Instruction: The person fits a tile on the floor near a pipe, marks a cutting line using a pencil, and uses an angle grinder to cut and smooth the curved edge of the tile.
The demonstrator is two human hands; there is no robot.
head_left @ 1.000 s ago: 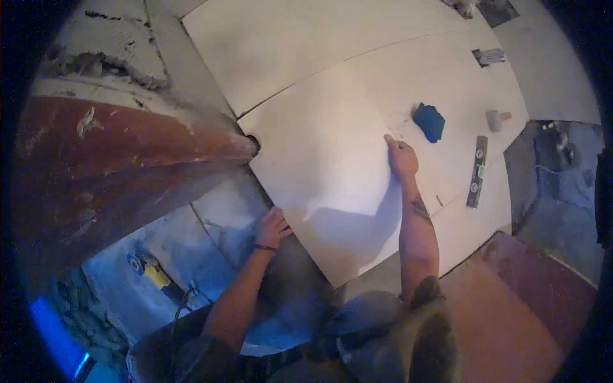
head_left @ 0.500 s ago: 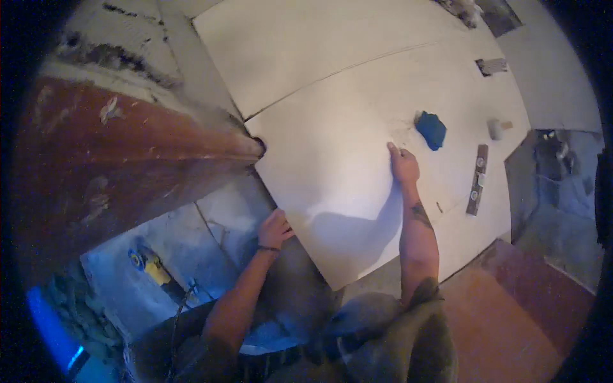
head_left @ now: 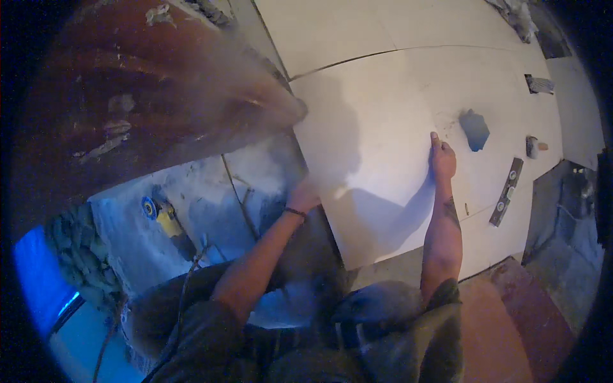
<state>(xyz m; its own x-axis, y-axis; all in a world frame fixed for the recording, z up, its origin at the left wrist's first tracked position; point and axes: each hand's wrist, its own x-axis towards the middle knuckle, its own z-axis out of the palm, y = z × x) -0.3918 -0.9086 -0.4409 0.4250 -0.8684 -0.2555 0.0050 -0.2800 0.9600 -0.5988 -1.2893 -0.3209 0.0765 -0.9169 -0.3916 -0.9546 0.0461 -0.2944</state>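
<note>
— Where is the pale tile point(head_left: 383, 121), and what do my hands have of it?

— It lies between them. My left hand point(head_left: 305, 193) is at its left edge, blurred in the dust point(head_left: 265, 167); the fingers are hidden, so I cannot tell how open they are or whether they grip. My right hand point(head_left: 444, 161) is at its right part, with the thumb stretched out and the other fingers bent; if they hold an edge, I cannot tell.

— What should I fear, working from so far?

— I would say pinched left fingers, if that edge drops. Also a chipped corner, if the tile is pushed against the brown pillar point(head_left: 159, 96), whose end reaches its upper left corner. And dust could hide a bad joint from me.

— What else is around?

— Left of the tile, beyond my hand, lies a yellow grinder point(head_left: 167, 220); its cable point(head_left: 184, 295) could catch my arm point(head_left: 258, 268). Right of the tile are a blue piece point(head_left: 474, 131), a spirit level point(head_left: 506, 191) and a small mallet-like tool point(head_left: 532, 147). The pillar blocks the upper left.
</note>
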